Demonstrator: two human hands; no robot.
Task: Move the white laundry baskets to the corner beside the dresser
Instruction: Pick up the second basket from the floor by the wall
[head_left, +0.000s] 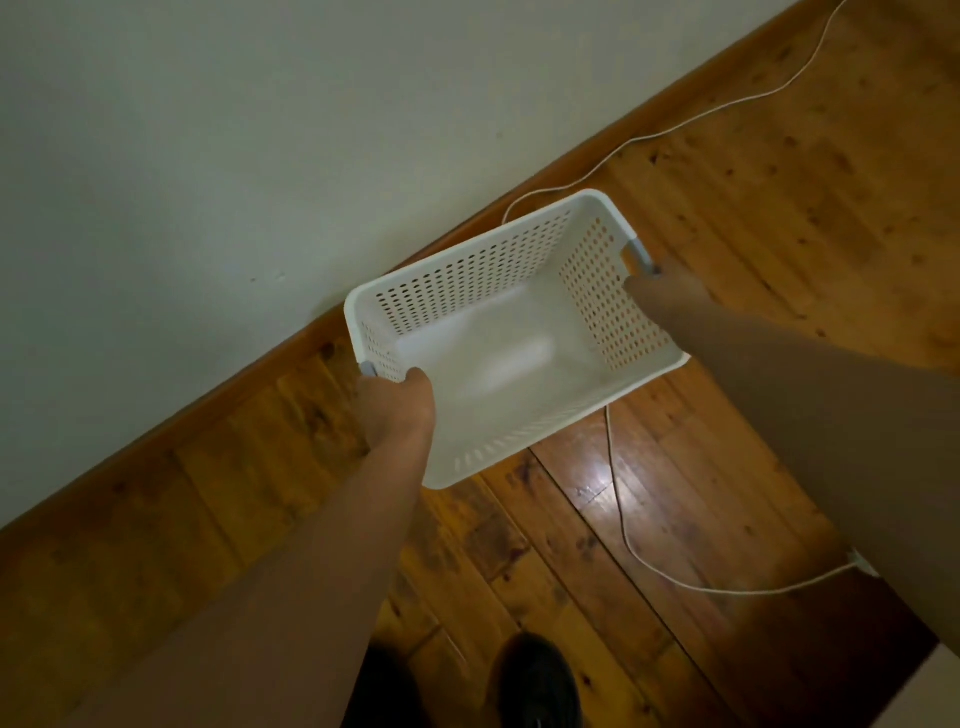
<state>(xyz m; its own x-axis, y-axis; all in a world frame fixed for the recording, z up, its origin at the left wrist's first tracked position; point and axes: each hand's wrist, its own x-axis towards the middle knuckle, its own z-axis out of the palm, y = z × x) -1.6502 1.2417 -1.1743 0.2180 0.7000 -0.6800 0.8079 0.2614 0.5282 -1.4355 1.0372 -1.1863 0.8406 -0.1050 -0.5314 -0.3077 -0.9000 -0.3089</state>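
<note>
In the head view, the white laundry basket (511, 353) is out in front of the person, held between two bare arms. It is empty inside. Its long side runs slanted, from lower left to upper right, almost the same way as the wooden skirting board (291, 358) at the foot of the wall (208, 156). The far long side of the basket is just beside that board. I cannot tell if the basket sits on the wooden floor (779, 208) or hangs a little above it. The left hand (397, 410) is curled closed around the short end at the lower left, by a small grey handle piece (369, 370). The right hand (662, 291) is closed on the other short end, at the grey handle (641, 254) at the upper right. The left hand is nearer to the person and the right hand reaches further away. A thin white cable (618, 499) lies on the floor and runs under the basket, coming out again near the wall. It could snag if the basket is slid, so I think lifting is safer than pushing. No dresser or corner shows here, so I cannot say which way the basket has to go. One dark shoe (537, 680) shows at the bottom, close to the near side of the basket.
</note>
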